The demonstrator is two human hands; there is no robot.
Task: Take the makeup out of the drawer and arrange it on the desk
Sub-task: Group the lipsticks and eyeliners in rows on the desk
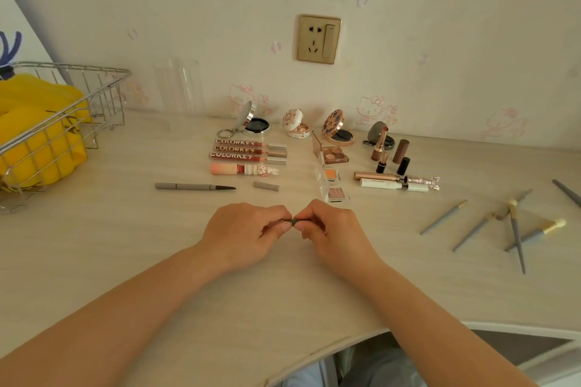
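1. Our left hand point(248, 229) and right hand point(330, 226) pinch a small dark pencil point(294, 222) between curled fingertips above the desk point(125, 245); we should pull straight apart, judging it a cap
2. Three lip tubes point(239, 149) read COLORKEY

Both forearms enter from the lower corners of the frame and converge toward the centre. The left hand point(248, 231) lies palm down, wrist straight, fingers curled inward toward the right. The right hand point(327, 228) mirrors it, fingers curled inward toward the left. The fingertips of both hands meet at the centre of the frame, where together they pinch a small dark item point(294, 222); most of that item is hidden by the fingers. Both forearms are bare.
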